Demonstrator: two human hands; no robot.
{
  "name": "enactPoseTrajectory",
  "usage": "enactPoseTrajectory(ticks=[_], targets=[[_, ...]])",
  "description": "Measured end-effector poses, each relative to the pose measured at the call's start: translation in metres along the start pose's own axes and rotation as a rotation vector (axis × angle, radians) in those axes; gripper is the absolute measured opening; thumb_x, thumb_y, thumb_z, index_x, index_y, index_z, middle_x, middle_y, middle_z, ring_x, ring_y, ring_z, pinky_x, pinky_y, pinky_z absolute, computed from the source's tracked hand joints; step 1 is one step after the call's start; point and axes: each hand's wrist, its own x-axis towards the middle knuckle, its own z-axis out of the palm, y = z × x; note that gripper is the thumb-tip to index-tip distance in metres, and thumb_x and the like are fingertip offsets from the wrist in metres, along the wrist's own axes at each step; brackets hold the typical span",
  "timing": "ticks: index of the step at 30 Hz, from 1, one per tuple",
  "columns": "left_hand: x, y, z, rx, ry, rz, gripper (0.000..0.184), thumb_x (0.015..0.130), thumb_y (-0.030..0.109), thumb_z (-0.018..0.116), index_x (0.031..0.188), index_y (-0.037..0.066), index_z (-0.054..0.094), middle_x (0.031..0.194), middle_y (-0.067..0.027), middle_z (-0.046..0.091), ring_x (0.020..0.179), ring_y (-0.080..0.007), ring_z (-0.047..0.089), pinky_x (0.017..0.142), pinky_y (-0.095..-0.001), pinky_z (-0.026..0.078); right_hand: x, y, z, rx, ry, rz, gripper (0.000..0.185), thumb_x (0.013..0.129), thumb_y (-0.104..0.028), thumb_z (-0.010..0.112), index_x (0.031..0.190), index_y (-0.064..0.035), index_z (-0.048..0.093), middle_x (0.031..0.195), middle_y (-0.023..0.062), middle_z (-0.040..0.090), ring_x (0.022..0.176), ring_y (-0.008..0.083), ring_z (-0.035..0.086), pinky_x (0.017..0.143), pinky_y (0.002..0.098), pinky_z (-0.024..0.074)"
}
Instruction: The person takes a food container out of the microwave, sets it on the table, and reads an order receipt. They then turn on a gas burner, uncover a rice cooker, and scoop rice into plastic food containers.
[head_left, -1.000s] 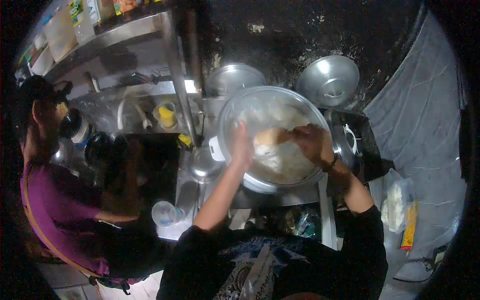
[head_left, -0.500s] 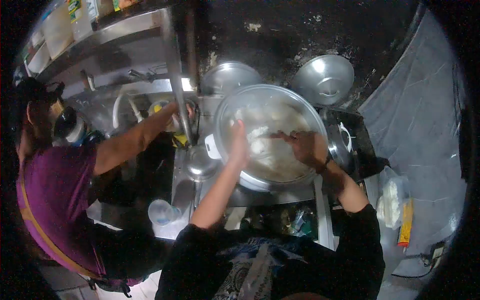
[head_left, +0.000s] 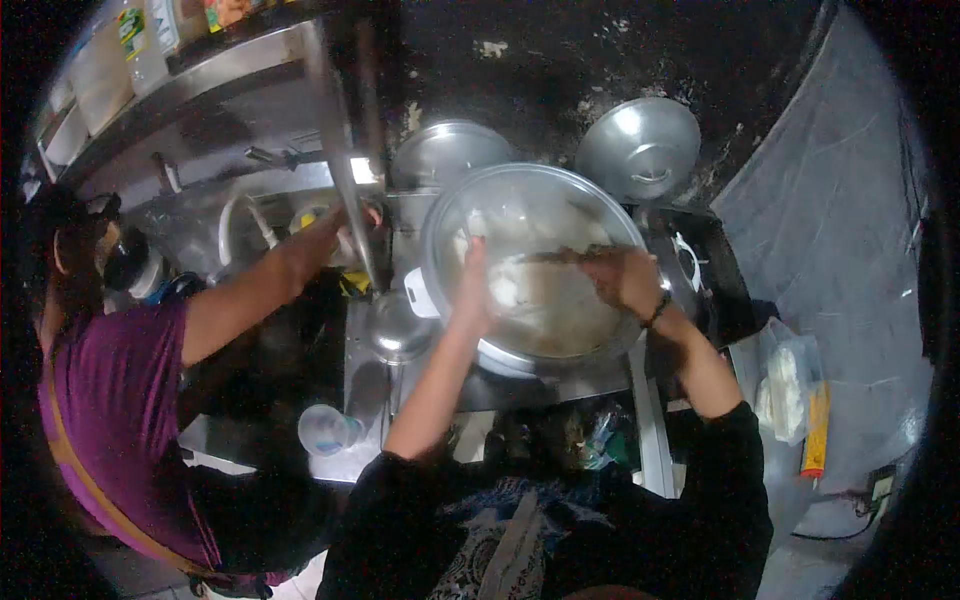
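A large round metal pot (head_left: 545,355) stands before me with cloudy liquid and pale lumps inside. Over its left part is my left hand (head_left: 474,290), thumb upward; its other fingers are hidden or blurred. Beside that palm lies a white soft-looking mass (head_left: 508,288), and I cannot tell whether the hand grips it. My right hand (head_left: 622,280), with a dark band at the wrist, is closed over the pot's right side. From it a long thin utensil (head_left: 540,257) points left toward the white mass; its tip is too blurred to make out.
Two metal lids (head_left: 640,150) lean on the dark back wall. At left a co-worker in a purple shirt (head_left: 120,400) reaches toward the sink. A ladle (head_left: 398,330) and clear plastic cup (head_left: 328,430) sit left of the pot. A plastic bag (head_left: 787,390) is at right.
My right hand has shifted slightly up and right, and the thin utensil shows more of its length. The white mass beside my left hand looks smaller. The view has moved slightly.
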Motion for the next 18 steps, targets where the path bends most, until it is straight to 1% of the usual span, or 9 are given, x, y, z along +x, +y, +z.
enactPoseTrajectory(ticks=[1, 3, 6, 8, 10, 12, 15, 16, 18], targets=[[0.001, -0.001, -0.002, 0.012, -0.02, 0.029, 0.076, 0.088, 0.057, 0.034, 0.14, 0.007, 0.013, 0.145, -0.0123, 0.015, 0.133, -0.0257, 0.014, 0.106, -0.0441, 0.014, 0.001, -0.005, 0.006, 0.0, -0.003, 0.011, 0.043, 0.073, -0.009, 0.053, 0.114, -0.0226, 0.057, 0.08, 0.0042, 0.061, 0.065, 0.0245, 0.06, 0.056, 0.0345, 0.0482], [0.004, -0.003, -0.007, 0.021, -0.037, -0.003, 0.077, 0.087, 0.058, 0.034, 0.141, 0.008, 0.012, 0.146, -0.012, 0.012, 0.134, -0.0252, 0.011, 0.106, -0.0445, 0.013, 0.01, -0.016, 0.012, -0.023, -0.124, -0.008, 0.044, 0.073, -0.012, 0.053, 0.116, -0.0228, 0.055, 0.082, 0.0027, 0.061, 0.065, 0.0229, 0.06, 0.054, 0.0346, 0.048], [0.002, 0.0, -0.004, 0.054, 0.027, -0.008, 0.077, 0.087, 0.059, 0.033, 0.141, 0.009, 0.01, 0.147, -0.0095, 0.007, 0.135, -0.0245, 0.007, 0.107, -0.0447, 0.009, 0.012, -0.013, 0.012, -0.063, -0.083, -0.053, 0.044, 0.074, -0.013, 0.052, 0.116, -0.0232, 0.055, 0.083, 0.0006, 0.061, 0.066, 0.0205, 0.06, 0.054, 0.0343, 0.0481], [-0.001, 0.002, 0.001, -0.06, 0.021, 0.007, 0.069, 0.084, 0.059, 0.041, 0.132, 0.01, 0.031, 0.124, -0.0137, 0.047, 0.111, -0.0284, 0.05, 0.091, -0.0442, 0.042, 0.001, -0.005, 0.007, -0.175, 0.015, -0.013, 0.044, 0.073, -0.012, 0.053, 0.116, -0.0232, 0.055, 0.082, 0.0002, 0.061, 0.066, 0.02, 0.06, 0.053, 0.0342, 0.048], [0.003, 0.001, -0.004, -0.09, -0.015, -0.004, 0.069, 0.084, 0.058, 0.041, 0.132, 0.01, 0.032, 0.125, -0.0136, 0.047, 0.112, -0.0283, 0.049, 0.092, -0.0438, 0.041, -0.01, 0.007, -0.009, -0.28, 0.102, 0.01, 0.044, 0.073, -0.012, 0.053, 0.116, -0.0232, 0.055, 0.081, -0.0001, 0.061, 0.066, 0.0195, 0.059, 0.053, 0.034, 0.0478], [0.001, 0.001, -0.005, -0.118, -0.042, -0.018, 0.068, 0.084, 0.058, 0.042, 0.131, 0.01, 0.033, 0.126, -0.0134, 0.046, 0.112, -0.0283, 0.049, 0.093, -0.0434, 0.04, -0.014, 0.012, -0.035, 0.316, -0.179, 0.219, 0.051, 0.073, -0.017, 0.055, 0.123, -0.0241, 0.049, 0.092, 0.0023, 0.062, 0.074, 0.0236, 0.062, 0.059, 0.0382, 0.0505], [0.003, -0.002, -0.003, -0.055, 0.038, 0.032, 0.068, 0.085, 0.058, 0.041, 0.131, 0.01, 0.033, 0.127, -0.0134, 0.045, 0.113, -0.0276, 0.048, 0.094, -0.0436, 0.039, -0.014, -0.003, -0.016, -0.014, -0.26, -0.041, 0.05, 0.073, -0.017, 0.055, 0.122, -0.0247, 0.049, 0.096, 0.0022, 0.062, 0.074, 0.0234, 0.062, 0.06, 0.0396, 0.0504], [0.01, -0.007, -0.01, -0.012, 0.073, 0.049, 0.068, 0.084, 0.058, 0.042, 0.131, 0.009, 0.033, 0.126, -0.0131, 0.046, 0.112, -0.0274, 0.048, 0.094, -0.0434, 0.039, -0.01, -0.012, -0.015, -0.012, -0.267, -0.032, 0.05, 0.073, -0.017, 0.055, 0.122, -0.0247, 0.049, 0.096, 0.0022, 0.062, 0.074, 0.0234, 0.062, 0.06, 0.0396, 0.0504], [0.007, -0.002, -0.004, 0.041, 0.109, 0.056, 0.068, 0.084, 0.058, 0.042, 0.131, 0.009, 0.033, 0.125, -0.0129, 0.047, 0.112, -0.0272, 0.049, 0.094, -0.0432, 0.039, 0.001, -0.032, -0.017, 0.041, -0.149, -0.047, 0.049, 0.068, -0.007, 0.057, 0.114, -0.0243, 0.056, 0.075, 0.0025, 0.06, 0.068, 0.0227, 0.06, 0.054, 0.0354, 0.0477]])
